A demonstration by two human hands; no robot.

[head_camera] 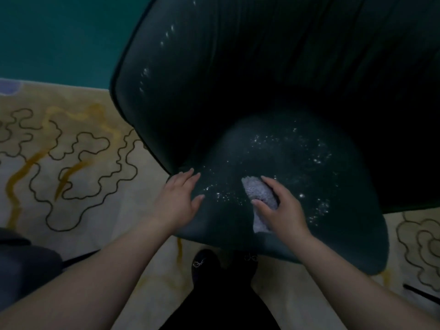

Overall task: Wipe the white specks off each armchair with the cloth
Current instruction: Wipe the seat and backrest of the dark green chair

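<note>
A dark teal armchair (238, 79) fills the upper and middle view. White specks (297, 148) are scattered over its rounded seat cushion, and a few more dot the left arm (145, 72). My right hand (283, 206) grips a pale lilac fluffy cloth (259, 194) and presses it on the front middle of the seat. My left hand (181, 194) lies flat with straight fingers on the seat's front left edge. Part of the cloth is hidden under my right palm.
A cream carpet (71, 163) with dark squiggly lines and yellow streaks lies around the chair. A teal wall (59, 32) is behind. Another dark seat edge (21, 258) shows at the lower left. My dark shoes (204, 263) stand below the seat front.
</note>
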